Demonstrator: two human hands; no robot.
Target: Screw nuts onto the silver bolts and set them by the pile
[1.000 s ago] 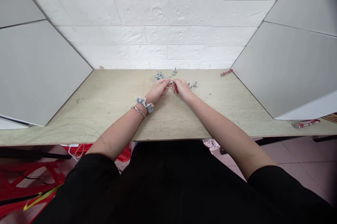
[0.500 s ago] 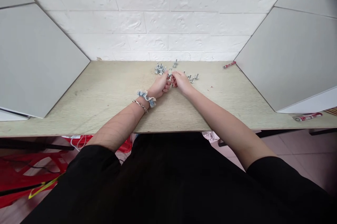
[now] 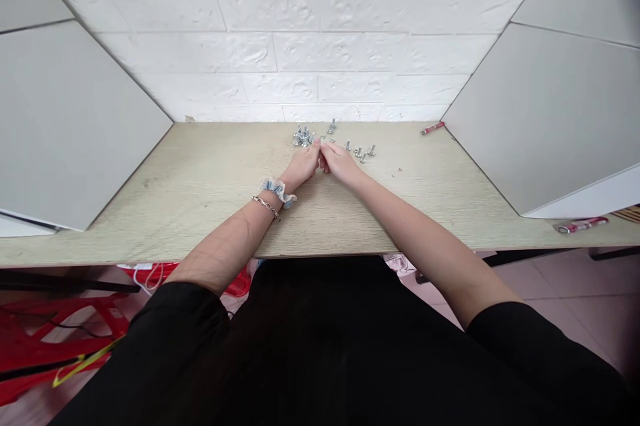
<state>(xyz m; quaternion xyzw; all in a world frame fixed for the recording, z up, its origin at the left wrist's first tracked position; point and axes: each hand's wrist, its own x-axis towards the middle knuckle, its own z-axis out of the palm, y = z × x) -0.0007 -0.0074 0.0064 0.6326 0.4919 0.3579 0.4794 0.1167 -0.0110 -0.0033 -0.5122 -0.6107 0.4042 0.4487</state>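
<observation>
My left hand (image 3: 303, 165) and my right hand (image 3: 342, 161) meet over the middle of the table, fingertips touching, both closed in a pinch. A small silvery bolt showed between them a moment ago; now the fingers cover it, and what my right fingertips grip is hidden. Just behind my left hand stands a cluster of silvery bolts (image 3: 303, 136), many upright on their heads. Several more bolts (image 3: 359, 153) are scattered to the right of my right hand. Farther back, near the wall, stand a couple of bolts (image 3: 332, 126). Small nuts (image 3: 333, 141) lie just beyond the fingertips.
The pale wooden table (image 3: 215, 179) ends at a white brick-patterned wall (image 3: 300, 53). Grey panels (image 3: 65, 119) flank it on left and right. A red tube-like item (image 3: 433, 128) lies at the back right, another red tube (image 3: 583, 225) near the front right edge. Red plastic stools (image 3: 60, 326) stand below.
The fingers have closed together, so the bolt that showed between my hands is now hidden. The whole view has tilted slightly, shifting the table a little lower.
</observation>
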